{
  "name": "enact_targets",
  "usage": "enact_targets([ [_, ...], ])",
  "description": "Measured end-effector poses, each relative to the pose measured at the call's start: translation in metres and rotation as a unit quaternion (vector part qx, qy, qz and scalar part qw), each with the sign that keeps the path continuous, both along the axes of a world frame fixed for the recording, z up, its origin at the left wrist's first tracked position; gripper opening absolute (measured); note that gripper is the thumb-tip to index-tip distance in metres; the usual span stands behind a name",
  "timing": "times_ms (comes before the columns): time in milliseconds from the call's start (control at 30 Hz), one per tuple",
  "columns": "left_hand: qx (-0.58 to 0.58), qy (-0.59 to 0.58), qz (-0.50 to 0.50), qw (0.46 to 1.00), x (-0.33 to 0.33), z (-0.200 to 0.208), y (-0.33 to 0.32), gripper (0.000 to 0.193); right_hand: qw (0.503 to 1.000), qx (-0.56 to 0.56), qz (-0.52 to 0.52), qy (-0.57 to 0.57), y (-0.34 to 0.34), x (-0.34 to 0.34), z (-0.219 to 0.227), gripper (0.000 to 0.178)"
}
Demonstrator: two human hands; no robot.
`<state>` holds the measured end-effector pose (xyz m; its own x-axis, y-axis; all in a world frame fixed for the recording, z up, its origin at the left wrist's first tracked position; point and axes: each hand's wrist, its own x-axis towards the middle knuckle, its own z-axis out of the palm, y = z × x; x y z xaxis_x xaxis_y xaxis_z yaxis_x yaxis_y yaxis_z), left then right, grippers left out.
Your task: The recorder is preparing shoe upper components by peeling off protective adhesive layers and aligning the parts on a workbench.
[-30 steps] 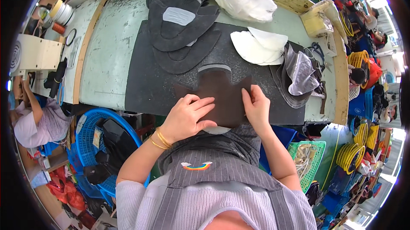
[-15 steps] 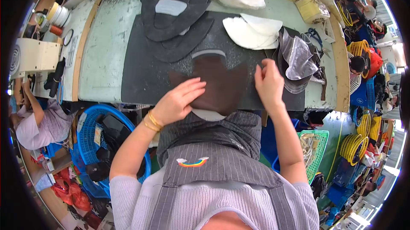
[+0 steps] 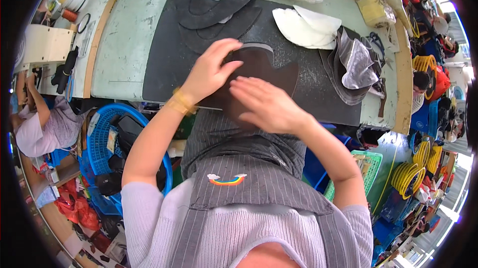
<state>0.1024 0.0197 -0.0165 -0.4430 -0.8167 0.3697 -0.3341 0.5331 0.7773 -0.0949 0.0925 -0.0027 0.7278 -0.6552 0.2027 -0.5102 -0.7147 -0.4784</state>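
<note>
A dark brown, leather-like cut piece (image 3: pixel 279 71) lies at the near edge of the black work mat (image 3: pixel 162 71), its near end hanging over my lap. A grey curved strip (image 3: pixel 261 46) shows along its far edge. My right hand (image 3: pixel 269 105) rests flat across the piece, fingers stretched out. At the piece's left side is my left hand (image 3: pixel 211 69), thumb and fingers apart with nothing visible between them; whether it touches the piece I cannot tell.
Black curved cut pieces (image 3: pixel 214 6) lie at the far left of the mat, white pieces (image 3: pixel 308 31) at the far right. Beside those are silvery-grey pieces (image 3: pixel 356 64) and scissors (image 3: pixel 386 59). A blue basket (image 3: pixel 104 141) stands low left, a green basket (image 3: pixel 366 171) low right.
My right hand has come left from beside the brown piece onto it. My left hand has moved off its surface, farther up its left side. The view has shifted slightly.
</note>
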Motion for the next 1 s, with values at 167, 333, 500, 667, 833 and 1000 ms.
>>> enact_targets([
  [167, -0.009, -0.071, 0.003, 0.997, -0.051, -0.028, -0.028, 0.033, 0.992, -0.019, 0.034, 0.124, 0.028, 0.004, -0.009, 0.065],
  [333, -0.088, -0.077, -0.054, 0.992, -0.074, -0.007, -0.059, 0.031, 0.998, 0.039, -0.002, -0.045, 0.014, -0.005, -0.012, 0.048],
  [500, -0.246, -0.11, 0.184, 0.945, -0.003, 0.005, -0.185, 0.027, 0.953, 0.05, -0.208, -0.215, -0.02, -0.023, 0.003, 0.023],
  [667, -0.151, -0.252, 0.224, 0.929, -0.006, -0.008, -0.227, 0.057, 0.829, -0.176, -0.524, 0.083, -0.119, -0.103, -0.034, 0.036],
  [833, -0.104, -0.227, 0.257, 0.933, -0.012, 0.012, -0.208, 0.04, 0.808, -0.207, -0.488, 0.259, -0.135, -0.111, -0.038, 0.012],
  [1000, -0.203, 0.034, 0.204, 0.957, 0.02, 0.076, -0.156, 0.017, 0.746, -0.225, -0.618, -0.106, -0.131, -0.125, -0.02, 0.01],
])
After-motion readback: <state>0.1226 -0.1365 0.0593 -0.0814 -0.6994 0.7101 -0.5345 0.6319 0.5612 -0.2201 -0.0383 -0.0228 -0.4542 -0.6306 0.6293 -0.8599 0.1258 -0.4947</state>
